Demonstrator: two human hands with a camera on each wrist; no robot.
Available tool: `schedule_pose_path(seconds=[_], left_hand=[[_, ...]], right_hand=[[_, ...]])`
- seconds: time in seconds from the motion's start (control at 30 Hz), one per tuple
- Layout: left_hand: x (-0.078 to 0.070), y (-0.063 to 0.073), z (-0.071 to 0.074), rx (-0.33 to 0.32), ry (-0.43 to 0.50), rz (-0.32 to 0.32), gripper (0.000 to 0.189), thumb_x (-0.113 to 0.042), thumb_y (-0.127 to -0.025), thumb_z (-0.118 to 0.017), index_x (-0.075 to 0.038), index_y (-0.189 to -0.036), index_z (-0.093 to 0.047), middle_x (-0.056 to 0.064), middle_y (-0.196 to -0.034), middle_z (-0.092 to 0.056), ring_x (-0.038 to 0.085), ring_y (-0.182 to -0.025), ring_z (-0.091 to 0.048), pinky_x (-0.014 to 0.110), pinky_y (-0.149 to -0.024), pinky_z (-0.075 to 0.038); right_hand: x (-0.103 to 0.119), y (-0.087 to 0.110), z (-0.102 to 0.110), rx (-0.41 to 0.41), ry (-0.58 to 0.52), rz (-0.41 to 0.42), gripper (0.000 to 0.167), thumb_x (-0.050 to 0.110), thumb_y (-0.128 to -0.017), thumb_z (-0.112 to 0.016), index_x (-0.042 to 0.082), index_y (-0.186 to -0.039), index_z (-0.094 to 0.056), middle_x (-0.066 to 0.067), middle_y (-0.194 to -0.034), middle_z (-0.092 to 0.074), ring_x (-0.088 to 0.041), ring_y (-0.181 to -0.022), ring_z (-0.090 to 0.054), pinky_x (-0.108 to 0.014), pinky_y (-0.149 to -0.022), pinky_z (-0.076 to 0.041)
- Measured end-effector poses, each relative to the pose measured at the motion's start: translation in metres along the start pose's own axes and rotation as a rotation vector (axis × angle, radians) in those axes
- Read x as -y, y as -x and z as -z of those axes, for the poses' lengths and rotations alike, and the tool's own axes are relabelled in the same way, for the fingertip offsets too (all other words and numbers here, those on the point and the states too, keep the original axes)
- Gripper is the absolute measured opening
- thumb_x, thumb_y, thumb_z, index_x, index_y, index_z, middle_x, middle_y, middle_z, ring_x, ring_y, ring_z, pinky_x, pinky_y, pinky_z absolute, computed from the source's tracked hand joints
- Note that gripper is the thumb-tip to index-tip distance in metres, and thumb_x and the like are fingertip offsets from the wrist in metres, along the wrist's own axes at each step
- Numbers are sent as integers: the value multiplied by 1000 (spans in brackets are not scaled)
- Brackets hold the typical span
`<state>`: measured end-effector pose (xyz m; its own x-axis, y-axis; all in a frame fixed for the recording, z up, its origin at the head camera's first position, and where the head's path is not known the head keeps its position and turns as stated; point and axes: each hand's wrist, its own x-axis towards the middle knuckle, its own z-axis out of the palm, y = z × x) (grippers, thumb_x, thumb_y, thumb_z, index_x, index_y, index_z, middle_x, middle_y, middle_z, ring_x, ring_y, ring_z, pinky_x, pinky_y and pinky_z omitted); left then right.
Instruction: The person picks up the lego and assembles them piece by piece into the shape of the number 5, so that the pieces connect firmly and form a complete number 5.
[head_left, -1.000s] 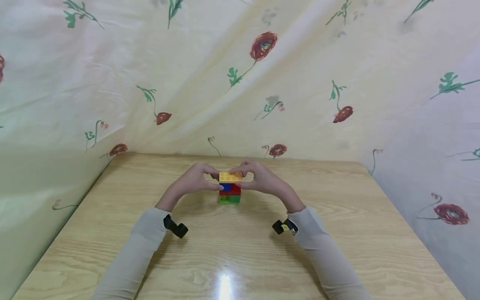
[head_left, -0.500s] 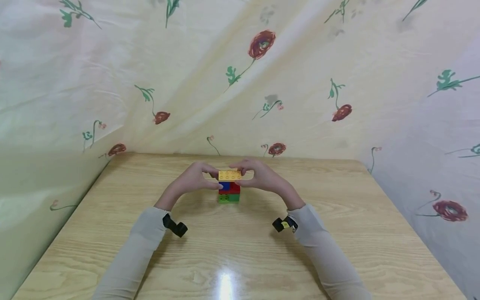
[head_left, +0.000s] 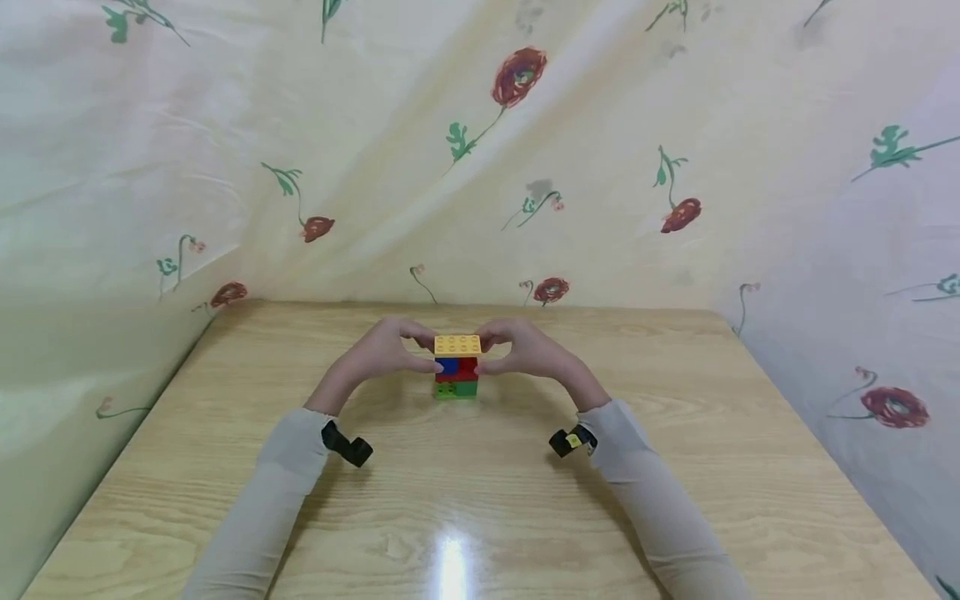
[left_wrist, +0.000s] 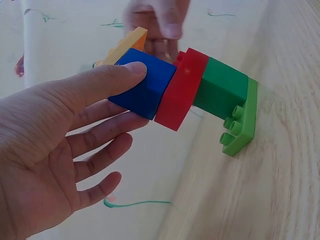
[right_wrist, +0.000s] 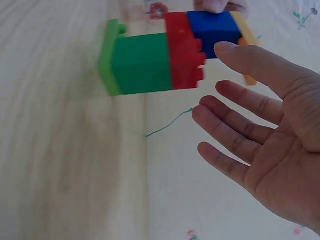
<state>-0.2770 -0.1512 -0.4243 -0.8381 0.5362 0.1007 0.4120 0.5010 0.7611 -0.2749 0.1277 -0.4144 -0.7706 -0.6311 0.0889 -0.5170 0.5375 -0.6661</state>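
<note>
A stack of toy building bricks stands on the table. From the bottom it has a light green plate, a dark green brick, a red brick, a blue brick and a yellow brick on top. My left hand pinches the blue brick between thumb and forefinger; its other fingers are spread. On the opposite side, my right hand is held close to the stack. Its thumb tip overlaps the blue brick's edge in the right wrist view, and its loose fingers grip nothing.
The wooden table stretches out around the stack. Behind and beside it hangs a pale cloth with printed red flowers. A black wrist camera sits on the left sleeve, another wrist camera on the right.
My right hand's fingers have drawn back to the right, off the yellow brick's top and the stack's front. My left hand stays at the stack. The view has tilted down slightly.
</note>
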Motion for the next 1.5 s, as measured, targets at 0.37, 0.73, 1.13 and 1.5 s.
schedule_pose_path(seconds=[0.37, 0.73, 1.13, 1.5], left_hand=[[3, 2, 7, -12, 52, -1, 41, -31, -79, -89, -13, -113, -77, 1, -108, -78, 25, -112, -64, 57, -105, -45], [6, 0, 6, -10, 90, -23, 35, -25, -80, -89, -13, -109, -75, 2, -104, -78, 30, -110, -68, 62, -109, -39], [12, -4, 5, -20, 136, -34, 35, -25, -84, -85, -10, -114, -74, 5, -106, -78, 23, -104, -71, 55, -103, -49], [11, -8, 5, -61, 223, -7, 37, -25, -86, -83, -10, -119, -74, 8, -112, -77, 22, -104, -72, 45, -97, -55]], right_hand=[[-23, 4, -13, 63, -136, 1, 40, 7, -88, -78, 2, -126, -67, -14, -122, -73, -30, -110, -69, -47, -102, -53], [-33, 5, -26, 77, -300, -51, 38, 3, -90, -75, -1, -126, -63, -18, -123, -70, -26, -110, -69, -34, -96, -56], [-32, 6, -29, 36, -318, -83, 32, 2, -93, -72, -2, -123, -62, -18, -120, -68, -24, -107, -69, -31, -94, -57], [-35, 6, -24, -15, -333, -71, 33, 4, -93, -73, -1, -124, -63, -18, -119, -70, -24, -108, -68, -30, -94, -56]])
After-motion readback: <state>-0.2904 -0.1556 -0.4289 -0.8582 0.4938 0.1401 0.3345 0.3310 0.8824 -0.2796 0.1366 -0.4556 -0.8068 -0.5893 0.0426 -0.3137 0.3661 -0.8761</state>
